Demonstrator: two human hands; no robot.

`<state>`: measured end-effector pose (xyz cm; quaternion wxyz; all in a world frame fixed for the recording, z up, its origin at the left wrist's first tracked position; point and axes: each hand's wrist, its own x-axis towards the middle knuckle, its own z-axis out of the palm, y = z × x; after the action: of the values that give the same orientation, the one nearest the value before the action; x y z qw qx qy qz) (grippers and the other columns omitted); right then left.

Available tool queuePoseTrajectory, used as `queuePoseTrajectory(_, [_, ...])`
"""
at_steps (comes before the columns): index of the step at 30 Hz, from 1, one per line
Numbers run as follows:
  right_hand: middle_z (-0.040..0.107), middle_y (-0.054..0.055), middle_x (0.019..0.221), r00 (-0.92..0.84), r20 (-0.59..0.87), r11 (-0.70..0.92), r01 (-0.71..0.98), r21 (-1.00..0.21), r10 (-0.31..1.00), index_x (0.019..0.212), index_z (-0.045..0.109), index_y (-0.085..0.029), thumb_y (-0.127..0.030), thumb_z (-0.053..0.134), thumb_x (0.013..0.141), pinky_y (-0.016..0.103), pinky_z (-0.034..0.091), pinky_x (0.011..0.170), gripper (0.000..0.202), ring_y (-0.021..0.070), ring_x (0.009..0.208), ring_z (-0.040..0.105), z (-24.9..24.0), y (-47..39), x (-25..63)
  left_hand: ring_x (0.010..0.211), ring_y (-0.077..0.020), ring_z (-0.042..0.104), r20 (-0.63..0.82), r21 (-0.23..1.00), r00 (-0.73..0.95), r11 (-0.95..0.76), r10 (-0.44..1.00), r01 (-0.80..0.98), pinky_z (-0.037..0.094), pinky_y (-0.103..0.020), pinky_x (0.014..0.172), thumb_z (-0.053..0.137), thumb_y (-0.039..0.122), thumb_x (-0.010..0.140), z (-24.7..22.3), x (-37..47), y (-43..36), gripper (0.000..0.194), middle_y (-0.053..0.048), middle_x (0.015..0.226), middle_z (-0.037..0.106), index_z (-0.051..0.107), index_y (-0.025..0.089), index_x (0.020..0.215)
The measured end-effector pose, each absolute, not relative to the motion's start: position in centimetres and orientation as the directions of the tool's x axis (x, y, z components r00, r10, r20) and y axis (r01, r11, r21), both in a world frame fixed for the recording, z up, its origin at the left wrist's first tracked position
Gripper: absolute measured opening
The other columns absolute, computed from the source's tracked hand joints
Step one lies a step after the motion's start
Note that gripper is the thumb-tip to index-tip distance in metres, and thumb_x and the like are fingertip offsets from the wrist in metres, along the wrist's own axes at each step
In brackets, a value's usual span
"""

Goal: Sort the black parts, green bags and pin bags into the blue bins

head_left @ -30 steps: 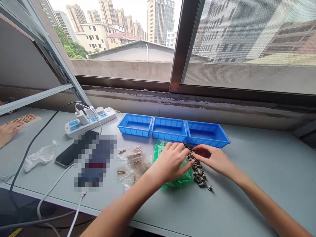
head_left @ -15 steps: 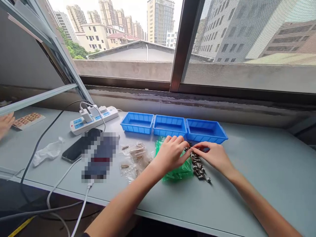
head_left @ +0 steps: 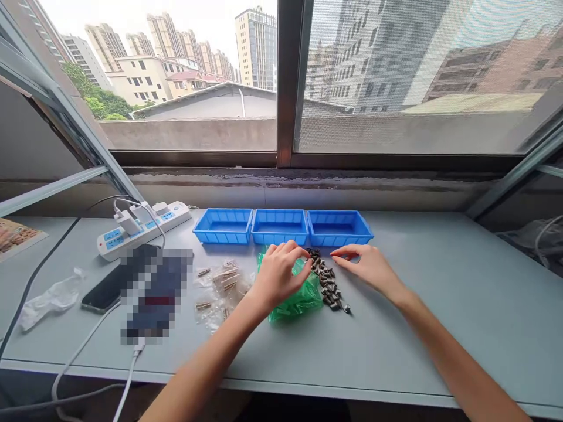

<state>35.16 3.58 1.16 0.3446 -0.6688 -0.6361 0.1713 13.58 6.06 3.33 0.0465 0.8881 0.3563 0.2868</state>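
Note:
My left hand (head_left: pixel 281 272) is over the green plastic bag (head_left: pixel 297 302), thumb and index finger curled together at the tips. Anything held there is too small to make out. Right of the bag lies a pile of small dark metal fasteners (head_left: pixel 328 281), like short screws with shiny round heads. My right hand (head_left: pixel 369 269) hovers just right of the pile, its thumb and fingertips pinched close together; what they hold, if anything, does not show. Left of the bag, small clear plastic bags (head_left: pixel 224 284) contain thin metal pins or screws, partly hidden by my left forearm.
Three blue bins, a left (head_left: pixel 223 235), a middle (head_left: pixel 280 237) and a right one (head_left: pixel 341 237), stand in a row behind the pile. A power strip (head_left: pixel 145 228), phones (head_left: pixel 105 293), cables and crumpled plastic (head_left: pixel 53 299) occupy the table's left. A window frame rises behind.
My hands were touching at the fingertips above the pile; now they are apart, the right one drawn to the right. The view has turned right, and another person's hand at far left is out of view.

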Motion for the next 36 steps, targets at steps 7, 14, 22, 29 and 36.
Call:
queuePoseTrajectory(7, [0.076,0.002,0.08,0.181,0.148,-0.05,0.781,-0.623,0.972,0.079,0.076,-0.027,-0.032,0.064,0.068,0.034,0.051,0.064,0.017,0.0247,0.073,0.069,1.9,3.3,35.3,0.07,-0.0136,0.058,0.519,0.276,0.557,-0.744,0.648,0.609,0.042,-0.029,0.066,0.06,0.025,0.089,2.8,13.3,6.6,0.01,0.001,0.089,0.067,0.07,0.024,0.087])
queuePoseTrajectory(14, [0.075,0.003,0.072,0.146,0.09,-0.048,0.739,-0.672,0.985,0.08,0.074,-0.023,-0.025,0.061,0.066,0.034,0.053,0.069,0.019,0.024,0.072,0.07,1.5,3.1,34.8,0.067,-0.0122,0.058,0.532,0.299,0.521,-0.724,0.667,0.621,0.043,-0.029,0.066,0.072,0.033,0.079,2.9,13.3,6.3,0.015,0.001,0.088,0.064,0.07,0.022,0.068])
queuePoseTrajectory(22, [0.075,0.007,0.08,0.18,0.156,0.069,0.414,-0.908,0.971,0.094,0.073,-0.022,-0.044,0.073,0.064,0.033,0.054,0.059,0.037,0.026,0.076,0.07,2.6,2.5,32.5,0.077,-0.0152,0.063,0.557,0.307,0.54,-0.76,0.632,0.573,0.048,-0.029,0.067,0.067,0.024,0.083,2.8,13.6,5.9,0.017,-0.001,0.092,0.065,0.068,0.022,0.1])
queuePoseTrajectory(29, [0.075,0.008,0.083,-0.002,-0.027,-0.026,0.152,-0.988,1.0,0.101,0.069,-0.021,-0.057,0.073,0.064,0.03,0.053,0.055,0.052,0.0229,0.075,0.069,3.2,2.0,31.8,0.07,-0.012,0.06,0.676,0.418,0.446,-0.803,0.587,0.424,0.049,-0.026,0.062,0.061,0.029,0.088,2.8,13.7,5.6,0.012,-0.002,0.089,0.063,0.07,0.022,0.09])
queuePoseTrajectory(36, [0.072,0.004,0.08,-0.036,-0.057,-0.054,0.068,-0.996,0.998,0.101,0.07,-0.022,-0.056,0.07,0.069,0.025,0.048,0.051,0.046,0.0152,0.064,0.062,3.1,2.0,31.6,0.068,-0.0111,0.059,0.708,0.519,0.36,-0.793,0.608,0.319,0.052,-0.025,0.062,0.061,0.033,0.087,3.4,14.0,5.4,0.015,-0.003,0.091,0.06,0.071,0.021,0.086])
